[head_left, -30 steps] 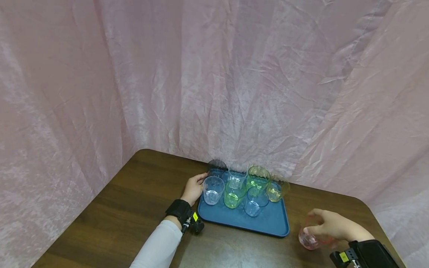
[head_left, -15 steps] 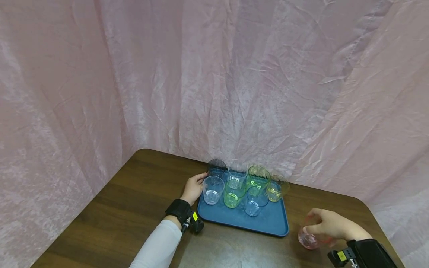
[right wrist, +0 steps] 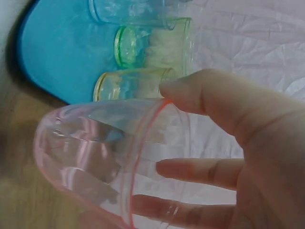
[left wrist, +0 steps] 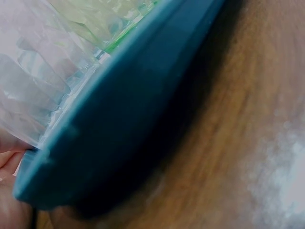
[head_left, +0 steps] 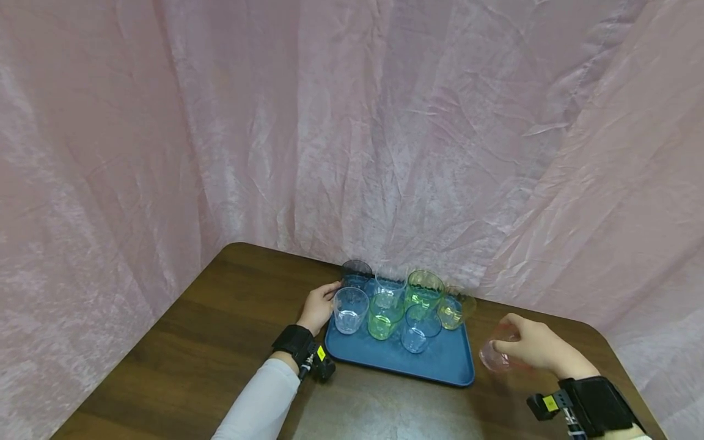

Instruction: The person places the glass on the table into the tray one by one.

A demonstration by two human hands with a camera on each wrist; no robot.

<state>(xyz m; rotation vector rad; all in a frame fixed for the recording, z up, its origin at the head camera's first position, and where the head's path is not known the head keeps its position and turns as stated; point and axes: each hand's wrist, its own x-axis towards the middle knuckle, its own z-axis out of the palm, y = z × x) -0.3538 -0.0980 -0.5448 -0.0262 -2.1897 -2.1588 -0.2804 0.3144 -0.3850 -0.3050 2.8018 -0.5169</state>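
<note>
My right hand (head_left: 536, 345) holds a clear pink tumbler (right wrist: 86, 157) right of the tray. In the right wrist view, the thumb presses near its rim and the other fingers lie on the far side. At the left end of the blue tray (head_left: 385, 362), my left hand (head_left: 317, 310) grips the edge; the left wrist view shows fingers (left wrist: 12, 200) around the tray's corner. Several see-through tumblers stand on the tray, among them a clear one (head_left: 350, 313) close to the left hand, a green one (head_left: 384, 319), a blue one (head_left: 419, 335) and a yellow one (head_left: 451, 316).
A dark grey tumbler (head_left: 356, 272) stands at the tray's back left corner. The brown wooden table (head_left: 192, 360) reaches out on both sides of the tray. Behind it hangs a pink curtain (head_left: 352, 153), close to the back row of tumblers.
My right hand has moved the pink tumbler away from the near side, up and slightly left in the head view, closer to the tray's right side. My left hand has stayed at the tray's edge.
</note>
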